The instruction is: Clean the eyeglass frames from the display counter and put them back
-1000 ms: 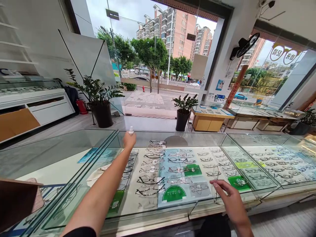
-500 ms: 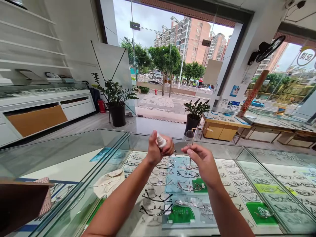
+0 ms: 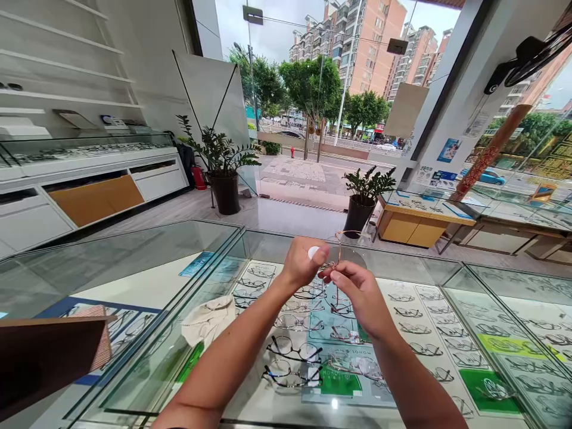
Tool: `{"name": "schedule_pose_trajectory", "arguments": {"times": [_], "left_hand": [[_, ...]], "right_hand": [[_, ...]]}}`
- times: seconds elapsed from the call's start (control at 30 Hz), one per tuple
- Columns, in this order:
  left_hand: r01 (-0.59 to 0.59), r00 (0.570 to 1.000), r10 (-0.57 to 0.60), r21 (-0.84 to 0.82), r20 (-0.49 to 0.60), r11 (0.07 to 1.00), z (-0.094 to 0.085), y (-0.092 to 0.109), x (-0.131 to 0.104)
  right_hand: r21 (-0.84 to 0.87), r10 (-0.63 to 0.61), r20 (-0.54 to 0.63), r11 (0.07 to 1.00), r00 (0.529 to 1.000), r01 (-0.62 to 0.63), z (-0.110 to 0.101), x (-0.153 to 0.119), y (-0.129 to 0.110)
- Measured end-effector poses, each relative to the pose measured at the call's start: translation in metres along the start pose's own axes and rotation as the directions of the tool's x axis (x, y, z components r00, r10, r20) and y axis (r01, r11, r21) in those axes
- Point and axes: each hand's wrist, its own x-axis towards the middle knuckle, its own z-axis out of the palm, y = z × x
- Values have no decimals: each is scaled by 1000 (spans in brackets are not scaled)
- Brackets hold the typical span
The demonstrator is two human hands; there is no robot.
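Note:
My left hand (image 3: 302, 262) is closed around a small white spray bottle (image 3: 313, 252), most of it hidden by the fingers. Close beside it, my right hand (image 3: 357, 289) pinches a thin gold-rimmed pair of eyeglasses (image 3: 340, 245) at the middle, with the frame turned on end and one temple pointing right. Both hands are above the glass display counter. Beneath them, rows of eyeglasses (image 3: 295, 348) fill the case. A crumpled cream cloth (image 3: 209, 319) lies to the left of my left forearm.
A brown box-like object (image 3: 49, 357) juts in at the lower left. The counter's glass edge (image 3: 402, 253) runs across in front of me. Beyond stand two potted plants (image 3: 223, 193), a wooden display cabinet (image 3: 415, 226) and a wall fan (image 3: 518, 62).
My left hand has moved right with the spray bottle, up close to the eyeglasses, and has turned so less of the bottle shows. The right hand still holds the eyeglasses. The view has shifted slightly.

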Motion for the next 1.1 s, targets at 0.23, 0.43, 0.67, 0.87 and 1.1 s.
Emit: {"name": "schedule_pose_trajectory", "arguments": {"times": [0.23,0.43,0.67,0.87,1.1], "left_hand": [[19,999,-20,14,29,1000,1,6,0],[-13,999,11,63,32,998,2,7,2],[-68,959,17,171,283,983,8,15,2],[-80,943,10,196,332,977,15,16,-1],[-106,957,61,145,283,984,20,20,-5]], "right_hand": [[0,-2,13,1000,1000,2,-2,0,-1],[12,-24,-3,1000,1000,24,-12,4,-3],[96,-84,-132,991,988,97,-27,19,3],[142,-71,-142,986,987,92,-28,20,3],[156,-83,-121,982,989,102,-30,20,-1]]}}
